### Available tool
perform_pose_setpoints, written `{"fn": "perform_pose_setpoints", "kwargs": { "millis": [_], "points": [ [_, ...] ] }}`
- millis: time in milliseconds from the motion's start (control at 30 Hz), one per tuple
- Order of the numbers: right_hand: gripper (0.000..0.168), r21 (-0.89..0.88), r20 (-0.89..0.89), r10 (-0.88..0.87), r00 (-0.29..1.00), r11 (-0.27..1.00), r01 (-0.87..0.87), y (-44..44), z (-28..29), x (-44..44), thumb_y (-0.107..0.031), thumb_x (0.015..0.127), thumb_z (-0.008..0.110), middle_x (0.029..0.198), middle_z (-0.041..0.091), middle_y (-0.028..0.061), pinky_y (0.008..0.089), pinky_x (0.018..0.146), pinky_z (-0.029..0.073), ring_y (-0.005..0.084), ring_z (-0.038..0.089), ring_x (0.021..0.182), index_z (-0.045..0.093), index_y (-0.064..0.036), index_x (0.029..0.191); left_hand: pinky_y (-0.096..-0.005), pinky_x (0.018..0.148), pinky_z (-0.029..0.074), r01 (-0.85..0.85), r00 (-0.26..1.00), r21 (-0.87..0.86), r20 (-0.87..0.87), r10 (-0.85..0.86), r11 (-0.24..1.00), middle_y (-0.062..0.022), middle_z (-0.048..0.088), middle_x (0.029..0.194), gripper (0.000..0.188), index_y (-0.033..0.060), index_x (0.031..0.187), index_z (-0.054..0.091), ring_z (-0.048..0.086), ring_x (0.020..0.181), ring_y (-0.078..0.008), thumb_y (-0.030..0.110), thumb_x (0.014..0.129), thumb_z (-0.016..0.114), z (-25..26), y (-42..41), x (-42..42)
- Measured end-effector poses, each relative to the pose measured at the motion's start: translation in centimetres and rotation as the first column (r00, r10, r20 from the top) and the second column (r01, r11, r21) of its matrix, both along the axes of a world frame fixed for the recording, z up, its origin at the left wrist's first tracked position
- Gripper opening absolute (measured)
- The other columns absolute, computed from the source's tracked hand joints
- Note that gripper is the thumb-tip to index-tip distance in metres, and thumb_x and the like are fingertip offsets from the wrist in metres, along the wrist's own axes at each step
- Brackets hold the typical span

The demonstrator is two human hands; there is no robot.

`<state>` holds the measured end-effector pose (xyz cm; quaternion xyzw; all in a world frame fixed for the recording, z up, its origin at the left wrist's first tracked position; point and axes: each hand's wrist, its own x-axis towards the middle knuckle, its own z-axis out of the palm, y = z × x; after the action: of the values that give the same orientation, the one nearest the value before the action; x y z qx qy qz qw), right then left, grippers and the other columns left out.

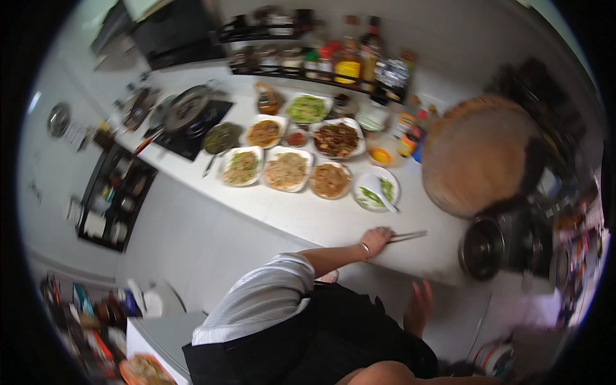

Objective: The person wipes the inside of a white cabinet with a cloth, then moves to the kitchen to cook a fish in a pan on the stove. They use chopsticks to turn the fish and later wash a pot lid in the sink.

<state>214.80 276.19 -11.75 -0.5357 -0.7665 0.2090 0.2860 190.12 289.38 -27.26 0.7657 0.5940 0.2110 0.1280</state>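
Note:
My left hand point(377, 240) is at the front edge of the white counter point(308, 226), with a pair of chopsticks point(408, 236) in its grip. The chopsticks point right, low over the countertop. My right hand point(419, 305) hangs in front of the black apron point(337, 332), off the counter, its fingers apart and nothing in it. Nearest my left hand is a white bowl point(360, 201) of chopped greens, with a white spoon point(378, 188) lying across it. To its left stand a dish of shredded food point(330, 180) and a square dish of pale shreds point(287, 168).
Behind stand a dish of dark diced food point(336, 138), a dish of green shreds point(307, 108) and a small orange bowl point(380, 155). A large round wooden board point(476, 154) leans at the right, above a dark metal pot point(482, 249). A wok point(188, 108) sits on the hob at left.

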Motion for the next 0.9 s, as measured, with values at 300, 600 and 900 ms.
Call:
{"fn": "perform_pose_setpoints", "kwargs": {
  "millis": [300,600,900],
  "points": [
    [0.044,-0.026,-0.017,0.032,0.999,0.999,-0.033,2.9,-0.8,2.5,0.007,0.082,0.051,0.137,0.046,0.0169,0.0378,0.084,0.051,0.0302,0.061,0.102,0.062,-0.011,0.121,-0.0459,0.084,0.048,0.002,0.989,0.066,-0.148,0.008,0.998,-0.0144,0.058,0.119,0.046,0.0107,0.13,0.05,0.057,0.104,-0.0321,0.014,0.084,0.057,0.7,1.1,-1.2],
    [0.038,-0.119,-0.018,0.082,0.996,0.989,-0.084,9.8,-0.1,10.9,0.001,0.085,0.054,0.137,0.047,0.0152,0.0387,0.086,0.05,0.0312,0.059,0.109,0.06,-0.012,0.121,-0.048,0.098,0.038,0.083,0.995,0.058,-0.064,-0.08,0.995,-0.0135,0.048,0.137,0.063,0.0143,0.136,0.048,0.048,0.122,-0.0317,0.03,0.079,0.071,1.9,-0.1,2.6],
    [0.041,-0.008,-0.084,0.034,0.996,0.999,-0.035,18.0,-3.1,26.9,0.002,0.084,0.057,0.137,0.045,0.015,0.0405,0.09,0.05,0.0322,0.054,0.116,0.06,-0.012,0.122,-0.0449,0.089,0.044,-0.225,0.95,-0.076,-0.24,0.201,0.971,-0.0145,0.06,0.113,0.034,0.0057,0.118,0.058,0.055,0.105,-0.0324,0.009,0.084,0.055,0.5,4.1,5.5]
  ]
}}
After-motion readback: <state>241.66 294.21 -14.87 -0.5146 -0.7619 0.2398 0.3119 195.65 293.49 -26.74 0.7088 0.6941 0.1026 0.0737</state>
